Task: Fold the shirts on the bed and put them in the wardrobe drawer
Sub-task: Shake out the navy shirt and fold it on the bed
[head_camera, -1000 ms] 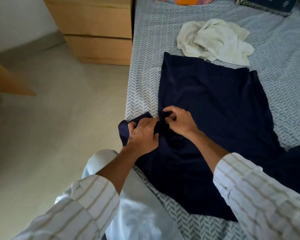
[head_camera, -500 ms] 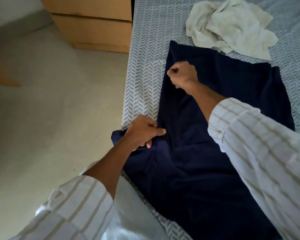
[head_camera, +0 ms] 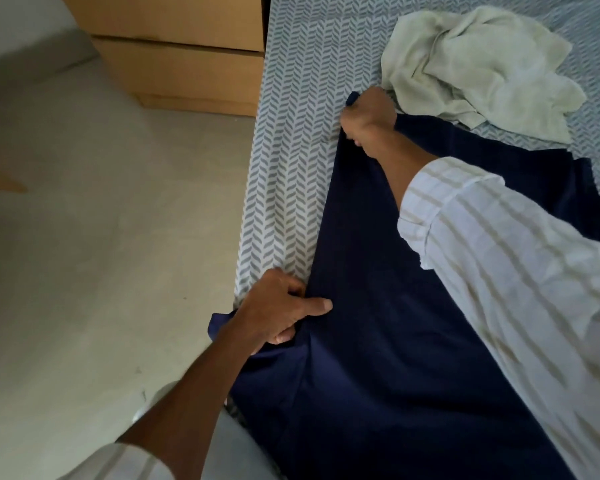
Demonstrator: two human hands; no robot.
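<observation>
I see my left hand (head_camera: 278,310) low at the left edge of the bed (head_camera: 291,168), knuckles up and forearm running back toward the camera. Its fingers are curled and bunch the near left side of the dark navy fabric shirt (head_camera: 378,306), with the thumb stretched out flat across the cloth. My right hand (head_camera: 368,114) reaches far forward, arm nearly straight in a white sleeve with pale beige stripes (head_camera: 499,258). It is closed into a fist that grips the shirt's far left corner; a small tip of navy cloth pokes out above the knuckles.

The navy shirt lies spread flat on the bed's grey-and-white herringbone sheet, its left side pulled into a straight taut line between my two hands. That line runs a little inside the bed's left edge. A bit of the shirt hangs over the bed's edge below my left hand. Faint creases fan out from the left grip.

A crumpled cream cloth garment (head_camera: 475,67) sits at the far side of the bed, just beyond my right fist and touching the navy shirt's far edge. A light wooden drawer unit (head_camera: 187,57) stands on the floor against the bed's left edge.
</observation>
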